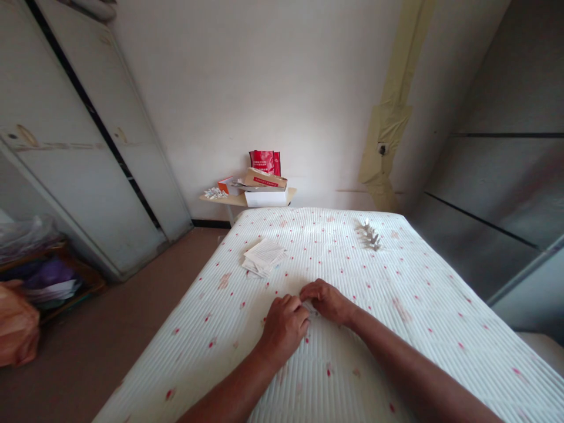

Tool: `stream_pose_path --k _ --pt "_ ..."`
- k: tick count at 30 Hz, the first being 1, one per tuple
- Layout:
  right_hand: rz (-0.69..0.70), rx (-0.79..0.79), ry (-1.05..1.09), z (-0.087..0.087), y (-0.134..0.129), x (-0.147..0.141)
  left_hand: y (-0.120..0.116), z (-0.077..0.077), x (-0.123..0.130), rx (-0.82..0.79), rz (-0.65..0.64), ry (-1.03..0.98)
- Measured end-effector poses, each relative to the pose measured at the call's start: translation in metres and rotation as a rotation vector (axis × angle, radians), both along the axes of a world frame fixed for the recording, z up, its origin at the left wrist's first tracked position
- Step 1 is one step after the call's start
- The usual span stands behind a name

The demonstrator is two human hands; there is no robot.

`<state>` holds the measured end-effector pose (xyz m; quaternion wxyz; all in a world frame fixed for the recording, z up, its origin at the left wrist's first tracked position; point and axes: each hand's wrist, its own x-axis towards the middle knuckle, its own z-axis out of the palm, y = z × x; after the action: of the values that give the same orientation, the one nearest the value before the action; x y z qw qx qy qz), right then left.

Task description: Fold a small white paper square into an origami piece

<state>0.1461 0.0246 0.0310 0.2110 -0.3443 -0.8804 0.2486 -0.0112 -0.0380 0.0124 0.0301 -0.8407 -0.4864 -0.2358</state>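
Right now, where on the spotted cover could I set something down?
The spotted cover looks bare between the papers and the greyish pieces, left of the left forearm, and right of the right forearm. It is crowded mid-cover, where the left hand and right hand meet, and on the small table by the wall, under boxes and a red bag.

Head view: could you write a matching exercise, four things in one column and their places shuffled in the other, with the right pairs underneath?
1. Loose stack of cream papers
2. Red bag with white lettering
3. Cluster of small grey-white pieces
4. White wall socket

A. Amid the yellow tape
B. On the white quilted cover, far right part
C. Behind the brown cardboard box
D. On the cover, beyond the left hand

Pairs: 1-D, 2-C, 3-B, 4-A
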Motion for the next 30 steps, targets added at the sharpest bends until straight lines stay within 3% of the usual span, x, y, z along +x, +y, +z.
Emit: stream_pose_path --k 7,18,23,30 --pt "-0.084 -0.008 -0.119 -0.002 -0.002 0.014 0.003 0.002 -0.008 0.062 -0.037 0.045" --pt "-0.109 -0.074 -0.022 0.004 -0.034 0.025 -0.015 0.012 -0.005 -0.100 0.038 -0.008" --pt "-0.039 -0.037 0.052 -0.001 -0.031 0.030 -0.014 0.014 -0.009 -0.119 -0.024 -0.032" --pt "0.022 0.105 -0.074 -0.007 -0.033 0.029 -0.009 0.009 -0.018 -0.154 -0.053 -0.085"
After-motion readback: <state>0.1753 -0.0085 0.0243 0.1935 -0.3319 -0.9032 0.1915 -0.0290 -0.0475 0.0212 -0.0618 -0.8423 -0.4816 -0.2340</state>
